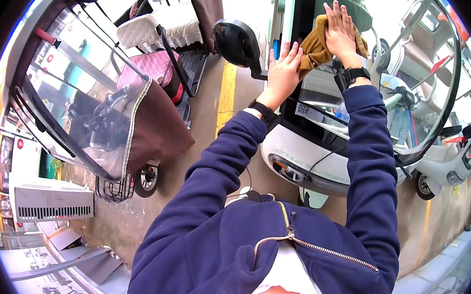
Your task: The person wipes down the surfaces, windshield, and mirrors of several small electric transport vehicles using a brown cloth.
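Observation:
My right hand [340,33] lies flat with its fingers extended on a brown cloth [315,45], against the upper windshield [320,93] of a small white vehicle [305,152]. Lower and to the left, my left hand [283,74] rests with fingers spread at the windshield's dark side frame. Its fingertips are beside the cloth's left end; whether they touch it I cannot tell. A black wiper arm runs across the lower windshield, above the white front panel and headlight [287,169].
A black side mirror [236,43] juts out left of my left hand. Further left stands a three-wheeler with a clear windshield [99,82] and brown cover [154,128]. A white scooter [445,163] is at the right, and a white slotted box [53,201] at the lower left.

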Demonstrator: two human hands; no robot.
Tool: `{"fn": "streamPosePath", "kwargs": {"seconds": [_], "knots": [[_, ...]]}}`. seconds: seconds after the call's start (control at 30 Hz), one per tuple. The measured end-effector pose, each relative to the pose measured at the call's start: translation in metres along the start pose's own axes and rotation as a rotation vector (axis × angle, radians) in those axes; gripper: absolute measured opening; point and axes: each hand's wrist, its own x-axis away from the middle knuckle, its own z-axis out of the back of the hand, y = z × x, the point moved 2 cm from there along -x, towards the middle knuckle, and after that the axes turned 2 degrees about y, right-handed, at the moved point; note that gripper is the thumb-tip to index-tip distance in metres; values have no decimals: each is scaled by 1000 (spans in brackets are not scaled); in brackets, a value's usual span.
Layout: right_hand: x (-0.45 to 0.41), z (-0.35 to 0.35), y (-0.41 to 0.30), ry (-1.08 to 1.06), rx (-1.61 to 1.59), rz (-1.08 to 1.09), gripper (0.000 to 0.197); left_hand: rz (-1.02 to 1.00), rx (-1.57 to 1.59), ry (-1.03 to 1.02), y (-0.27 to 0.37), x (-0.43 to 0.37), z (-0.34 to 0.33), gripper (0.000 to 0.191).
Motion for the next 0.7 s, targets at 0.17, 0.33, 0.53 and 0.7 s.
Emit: {"fn": "streamPosePath", "kwargs": {"seconds": [0.17,0.33,0.53,0.7], "knots": [[41,1,-27,-10,-13,-78,67,-51,-94,-64,3,33,0,49],[104,12,-70,-88,-24,-105,70,-86,-75,-261,-3,66,23,48],[168,49,-89,-134,-448,-293,49,227,256,-476,-20,66,85,38],[149,149,-105,92,-643,-586,26,412,642,-191,-26,61,151,27]]}}
